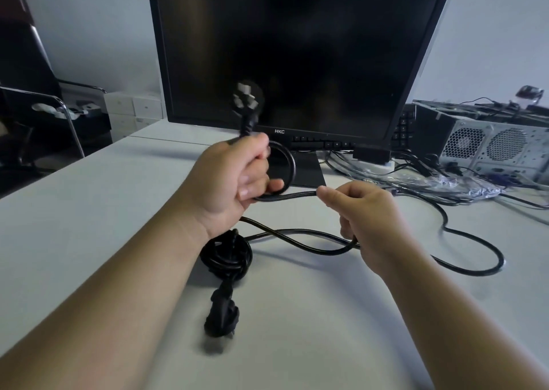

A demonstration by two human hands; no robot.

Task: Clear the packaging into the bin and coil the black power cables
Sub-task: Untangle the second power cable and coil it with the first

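Most of the frame is taken by the white table point(89, 211), which carries everything. Behind it, in the upper centre, stands a dark monitor point(297, 48), its screen black. At the right edge sits an open computer case point(490, 149). In front of the case, at the middle right, a crumpled clear plastic packaging point(463, 186) lies on the table. It is not cleared away, so I judge that this part of the task is not yet done.

One black power cable point(475, 271) runs in wide loose curves over the right half of the table and rises to both hands in the centre. The left hand point(228, 179) is closed around a small first loop of it, fingers curled. I think it serves as the fixed point where the turns are gathered. The right hand point(371, 220), just beside it and a little lower, has its fingers wrapped around the free run of the cable, probably to feed the next turn toward the left hand. A second one, the coiled cable point(227, 256), lies finished on the table below the left wrist, apart from the loose curves, so the two do not tangle. The plug point(246, 95) of the held cable stands up above the left fist, blurred, and it is kept outside the loop.
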